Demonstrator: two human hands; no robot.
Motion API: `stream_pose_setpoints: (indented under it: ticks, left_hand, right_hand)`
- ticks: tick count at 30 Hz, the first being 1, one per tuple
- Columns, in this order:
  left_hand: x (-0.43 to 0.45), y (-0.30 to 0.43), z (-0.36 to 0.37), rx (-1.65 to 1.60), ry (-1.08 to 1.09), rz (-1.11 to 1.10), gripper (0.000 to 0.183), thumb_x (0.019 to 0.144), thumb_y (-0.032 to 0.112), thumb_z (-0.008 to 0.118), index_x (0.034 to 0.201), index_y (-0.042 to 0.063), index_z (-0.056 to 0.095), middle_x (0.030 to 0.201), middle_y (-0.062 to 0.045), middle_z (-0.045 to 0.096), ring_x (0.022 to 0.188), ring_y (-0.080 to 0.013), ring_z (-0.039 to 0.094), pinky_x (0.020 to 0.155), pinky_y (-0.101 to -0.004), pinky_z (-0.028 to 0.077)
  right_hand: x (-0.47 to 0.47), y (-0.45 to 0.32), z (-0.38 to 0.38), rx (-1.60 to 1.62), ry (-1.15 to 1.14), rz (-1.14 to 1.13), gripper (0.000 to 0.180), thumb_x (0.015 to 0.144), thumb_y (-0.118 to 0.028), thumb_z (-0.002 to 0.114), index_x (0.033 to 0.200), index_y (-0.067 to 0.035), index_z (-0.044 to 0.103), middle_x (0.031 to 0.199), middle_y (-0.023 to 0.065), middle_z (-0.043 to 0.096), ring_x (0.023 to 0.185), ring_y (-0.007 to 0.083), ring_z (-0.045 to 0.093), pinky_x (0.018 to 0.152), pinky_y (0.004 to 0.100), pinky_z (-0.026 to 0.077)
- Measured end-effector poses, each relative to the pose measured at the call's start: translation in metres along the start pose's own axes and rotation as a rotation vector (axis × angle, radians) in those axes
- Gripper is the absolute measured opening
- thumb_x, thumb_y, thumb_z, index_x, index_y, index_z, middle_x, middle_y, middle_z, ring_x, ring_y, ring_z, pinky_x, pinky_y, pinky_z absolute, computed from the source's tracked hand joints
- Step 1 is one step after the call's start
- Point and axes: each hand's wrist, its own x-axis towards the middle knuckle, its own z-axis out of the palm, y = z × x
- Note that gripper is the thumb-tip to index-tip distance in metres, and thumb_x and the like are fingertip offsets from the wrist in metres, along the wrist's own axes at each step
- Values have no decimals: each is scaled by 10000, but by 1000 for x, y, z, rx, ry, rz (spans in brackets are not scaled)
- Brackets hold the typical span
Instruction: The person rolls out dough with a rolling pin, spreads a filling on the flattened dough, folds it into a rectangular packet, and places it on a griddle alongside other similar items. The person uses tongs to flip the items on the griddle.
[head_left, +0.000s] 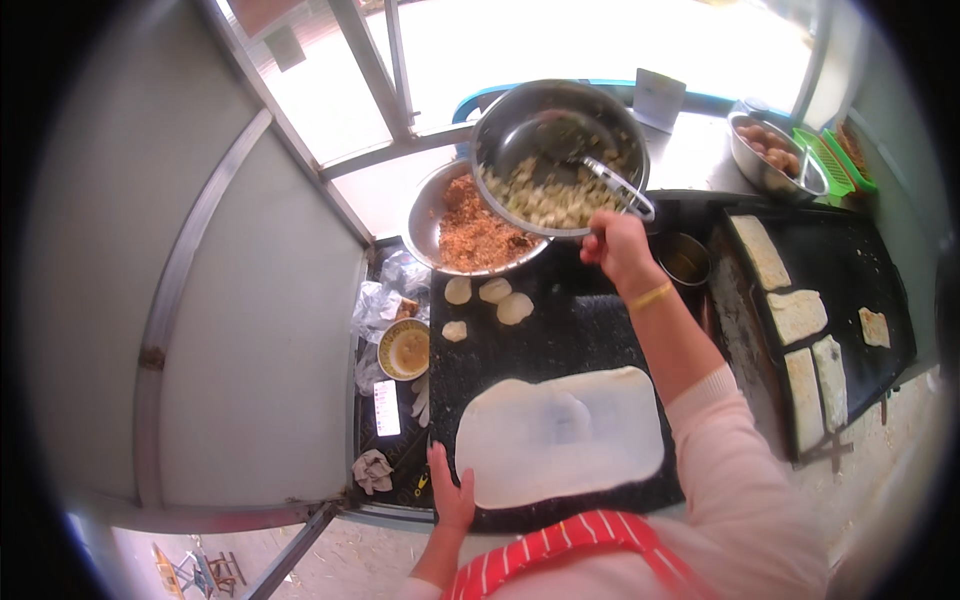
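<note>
My right hand (619, 244) grips the near rim of a deep steel bowl (559, 97), which is tilted and holds chopped pale green filling (555, 196) and a metal serving spoon (611, 180). Behind it to the left, partly covered, a steel basin (424, 225) holds reddish minced filling (480, 232). My left hand (451, 487) rests, fingers apart, at the left edge of a black stone worktop (502, 356), beside a thin stretched sheet of dough (559, 442). Several small dough balls (514, 308) lie below the basin.
At right, a black griddle (847, 262) carries several flat dough pieces (796, 316). A metal pot (683, 259) stands beside it. Beyond are a bowl of eggs (780, 161) and green baskets (825, 161). At left lie plastic bags (375, 304), a patterned bowl (405, 349), a phone (387, 409) and crumpled tissue (373, 472).
</note>
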Motion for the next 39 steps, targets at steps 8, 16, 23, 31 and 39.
stream_pose_setpoints:
  ticks: [8,16,23,31,39]
  left_hand:
    - [39,115,-58,-1590,-274,-268,716,980,219,640,1589,147,270,1583,-151,387,1405,-363,465,1082,-610,481]
    - [-48,59,-77,-1591,-109,-641,728,774,-127,503,1478,30,408,1401,-153,556,1276,-321,587,1073,-478,514]
    - [-69,52,-99,-1507,-71,-520,666,754,-124,520,1407,-1,483,1292,-135,615,1200,-299,619,1029,-439,520]
    - [-67,6,-97,-1615,-72,-626,469,774,-49,525,1242,-70,552,1240,-182,620,1138,-346,639,936,-473,565]
    - [-64,-15,-111,-1649,27,-631,440,726,32,541,1156,-4,623,1191,-135,629,1158,-347,621,861,-575,586]
  right_hand:
    - [-239,112,-28,-69,-98,489,67,832,11,588,791,52,555,577,118,512,395,229,508,402,439,491]
    - [-354,153,-61,-214,-161,499,349,961,-158,708,1212,1,524,895,113,659,677,198,686,502,348,583]
    - [-372,114,-46,-425,-212,372,318,970,-292,721,962,11,625,719,63,627,471,113,521,406,248,434]
    - [-336,124,-40,-286,-179,317,634,1027,-575,529,1075,48,639,963,129,651,842,205,660,587,344,570]
    - [-232,200,-58,-566,-111,20,537,1046,-478,530,1309,-19,626,1277,125,657,1018,260,635,896,385,515]
